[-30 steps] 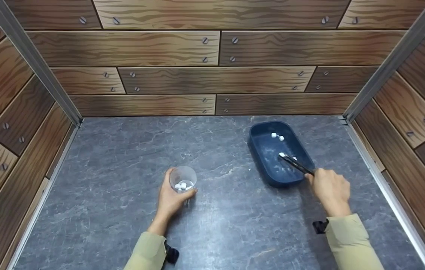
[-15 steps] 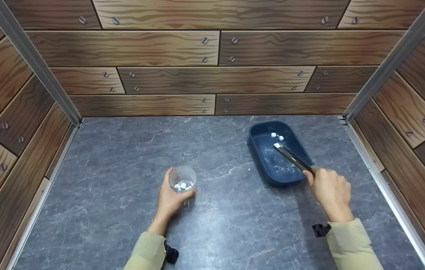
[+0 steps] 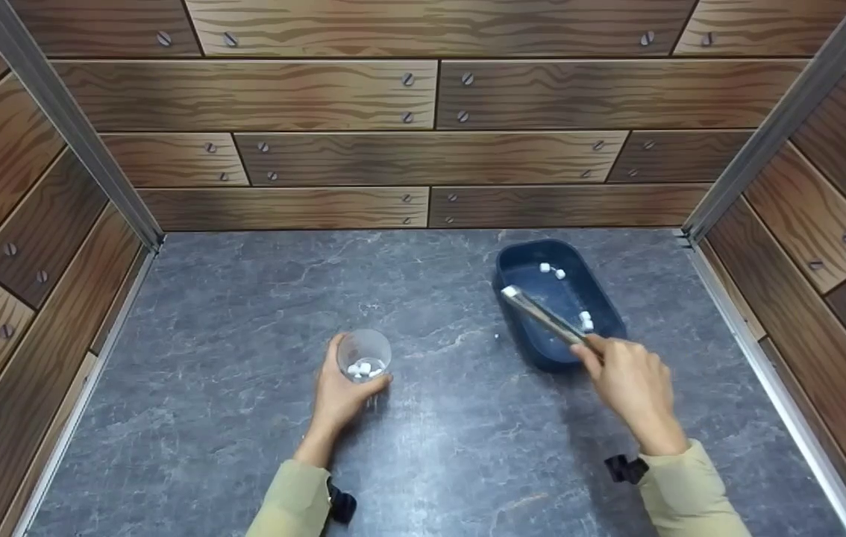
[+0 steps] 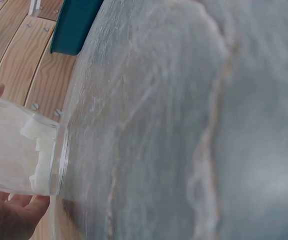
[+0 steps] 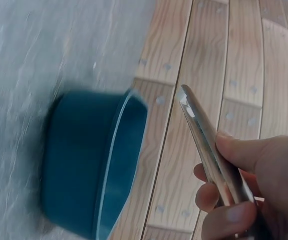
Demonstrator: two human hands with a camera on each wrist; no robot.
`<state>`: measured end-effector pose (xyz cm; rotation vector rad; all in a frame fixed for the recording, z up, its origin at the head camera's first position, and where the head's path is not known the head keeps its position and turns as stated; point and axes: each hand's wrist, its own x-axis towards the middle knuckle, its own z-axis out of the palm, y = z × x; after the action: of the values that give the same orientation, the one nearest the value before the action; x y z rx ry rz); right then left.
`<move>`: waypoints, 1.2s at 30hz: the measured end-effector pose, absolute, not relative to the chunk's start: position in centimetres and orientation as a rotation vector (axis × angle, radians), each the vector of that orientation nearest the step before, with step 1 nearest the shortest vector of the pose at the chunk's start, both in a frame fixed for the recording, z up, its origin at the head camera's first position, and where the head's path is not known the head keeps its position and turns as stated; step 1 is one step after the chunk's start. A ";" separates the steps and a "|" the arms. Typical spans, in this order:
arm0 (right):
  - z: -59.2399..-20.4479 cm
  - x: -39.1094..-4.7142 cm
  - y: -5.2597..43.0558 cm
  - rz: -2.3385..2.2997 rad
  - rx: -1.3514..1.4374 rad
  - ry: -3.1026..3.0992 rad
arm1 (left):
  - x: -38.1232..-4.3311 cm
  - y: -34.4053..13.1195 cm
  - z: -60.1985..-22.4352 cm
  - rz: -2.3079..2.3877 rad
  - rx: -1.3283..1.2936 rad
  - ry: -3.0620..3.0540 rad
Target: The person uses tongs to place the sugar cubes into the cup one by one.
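Observation:
My left hand (image 3: 341, 399) holds a clear plastic cup (image 3: 365, 343) upright on the grey surface, thumb and fingers around its sides. Several small white cubes (image 3: 363, 369) lie at the bottom of the cup. With my right hand (image 3: 635, 384) I grip metal tongs (image 3: 548, 321), squeezed nearly together. A white cube (image 3: 510, 291) sits between their tips, above the left rim of a dark blue rectangular container (image 3: 572, 297). Inside that container, white cubes lie at the far end and near its right wall. The right wrist view shows the tongs (image 5: 206, 142) raised beside the container (image 5: 78, 160).
A tiny white crumb (image 3: 497, 336) lies on the grey marbled surface (image 3: 244, 298) left of the container. Wood-patterned walls (image 3: 333, 156) with metal corner rails (image 3: 774, 119) enclose the surface at the back and both sides.
The right hand has lifted the white cube with the tongs from the container's floor and carried it left to the rim. The left hand and cup have stayed in place.

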<state>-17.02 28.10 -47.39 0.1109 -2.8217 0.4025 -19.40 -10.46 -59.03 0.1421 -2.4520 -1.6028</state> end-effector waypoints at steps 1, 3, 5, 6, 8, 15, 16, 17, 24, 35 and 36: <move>-47.4 -16.9 27.7 0.408 0.135 -2.816 | -19.4 -10.5 -59.0 -1.604 0.140 -2.452; -47.3 -16.8 26.7 0.410 0.191 -2.801 | -19.4 -10.5 -59.0 -1.596 0.142 -2.458; -47.2 -16.5 25.7 0.405 0.250 -2.775 | -19.4 -10.5 -59.0 -1.592 0.149 -2.461; -47.2 -16.4 25.1 0.399 0.278 -2.762 | -19.4 -10.5 -59.0 -1.590 0.152 -2.463; -47.0 -16.2 24.1 0.390 0.336 -2.739 | -19.5 -10.5 -59.0 -1.586 0.162 -2.468; -46.5 -15.4 20.6 0.426 0.495 -2.721 | -19.5 -10.3 -59.0 -1.579 0.172 -2.471; -46.5 -15.4 20.1 0.427 0.510 -2.716 | -19.5 -10.3 -59.0 -1.581 0.168 -2.467; -46.5 -15.3 19.7 0.425 0.525 -2.710 | -19.5 -10.3 -59.0 -1.581 0.162 -2.462; -47.5 -14.7 16.9 0.456 0.617 -2.697 | -19.4 -10.5 -59.2 -1.586 0.134 -2.435; -48.4 -14.2 15.6 0.492 0.578 -2.756 | -19.4 -10.2 -59.1 -1.672 0.143 -2.369; -48.4 -14.2 15.8 0.489 0.558 -2.762 | -19.4 -10.2 -59.1 -1.671 0.142 -2.366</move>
<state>-14.25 15.77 -48.41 0.5580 -2.7621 0.4894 -19.43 -10.18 -59.08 0.1416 -2.3656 -1.6706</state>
